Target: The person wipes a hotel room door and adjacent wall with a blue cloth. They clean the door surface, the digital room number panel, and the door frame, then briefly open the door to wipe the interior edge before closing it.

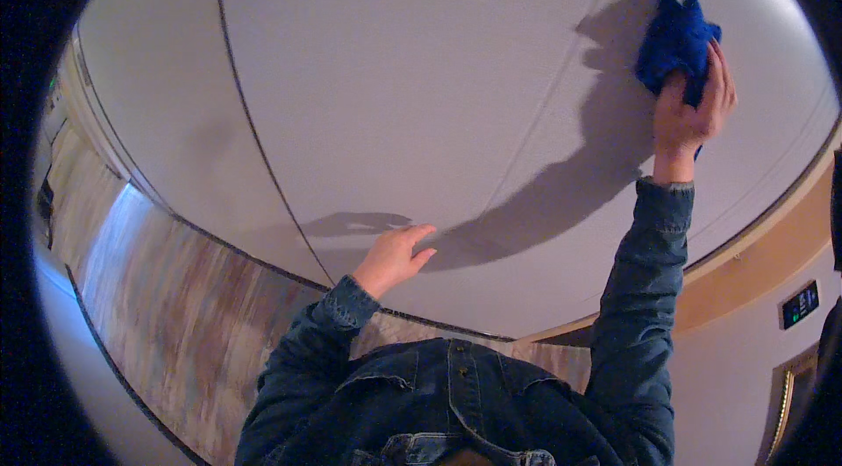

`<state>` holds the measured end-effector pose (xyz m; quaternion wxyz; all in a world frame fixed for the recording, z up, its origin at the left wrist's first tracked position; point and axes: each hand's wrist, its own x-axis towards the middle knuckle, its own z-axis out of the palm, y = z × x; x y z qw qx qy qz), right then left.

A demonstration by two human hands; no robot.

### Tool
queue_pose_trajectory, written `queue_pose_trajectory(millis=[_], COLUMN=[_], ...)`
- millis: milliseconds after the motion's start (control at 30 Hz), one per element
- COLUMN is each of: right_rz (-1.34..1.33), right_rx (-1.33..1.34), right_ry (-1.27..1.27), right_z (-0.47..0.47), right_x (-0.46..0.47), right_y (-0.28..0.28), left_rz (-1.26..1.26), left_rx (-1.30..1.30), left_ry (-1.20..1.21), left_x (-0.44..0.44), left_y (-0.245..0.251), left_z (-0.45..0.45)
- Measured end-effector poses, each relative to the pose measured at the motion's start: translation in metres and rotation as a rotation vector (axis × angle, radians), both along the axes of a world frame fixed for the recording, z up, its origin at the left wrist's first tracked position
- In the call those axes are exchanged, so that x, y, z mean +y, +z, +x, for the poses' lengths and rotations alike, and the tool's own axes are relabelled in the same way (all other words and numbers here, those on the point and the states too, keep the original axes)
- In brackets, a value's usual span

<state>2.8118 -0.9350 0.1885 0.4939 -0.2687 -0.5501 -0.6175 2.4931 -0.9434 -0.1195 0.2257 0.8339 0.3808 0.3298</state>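
A bunched blue cloth (671, 45) is held in my right hand (694, 107), high on the right. The cloth appears to rest against a pale wall panel (408, 84), and my right arm stretches out towards it. Its far side is hidden by the folds. Lower and nearer my chest, my left hand (395, 258) holds nothing, with thumb and fingers apart. Whether the left fingertips touch the panel I cannot tell. Both arms cast shadows across the pale surface.
A dark seam (240, 91) divides the panels on the left. Streaked wood-look flooring (191, 308) runs along the wall's base. A tan wooden ledge or trim (756, 262) curves along the right, near a small dark sign (799, 305) and a framed item (789, 400).
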Motion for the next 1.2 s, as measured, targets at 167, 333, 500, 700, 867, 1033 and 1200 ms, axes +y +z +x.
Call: queue_pose_trajectory(millis=[167, 333, 500, 700, 867, 1033, 1200], right_rz=[0.093, 0.115, 0.135, 0.174, 0.095, -0.152, -0.305], right_rx=[0.162, 0.528, 0.682, 0.207, -0.02, -0.053, -0.229], right_ry=[-0.081, 0.166, 0.272, -0.052, -0.113, -0.127, -0.001], right_z=[0.101, 0.174, 0.179, 0.089, -0.038, -0.153, -0.244], right_x=[-0.041, -0.067, -0.081, -0.043, 0.014, 0.051, 0.074], right_y=[-0.002, -0.007, -0.021, 0.024, 0.039, 0.004, -0.056], left_rz=[0.072, 0.072, 0.053, 0.045, 0.146, 0.138, -0.015], left_rx=[-0.053, -0.076, -0.053, -0.086, -0.187, -0.107, -0.096], left_ry=[-0.063, -0.111, -0.145, -0.122, -0.094, -0.018, 0.06], left_x=[-0.003, -0.003, -0.008, -0.002, 0.012, 0.021, 0.016], left_y=[0.026, 0.039, 0.025, 0.021, 0.018, 0.004, -0.019], left_z=[0.037, 0.057, 0.071, 0.048, 0.014, -0.026, -0.074])
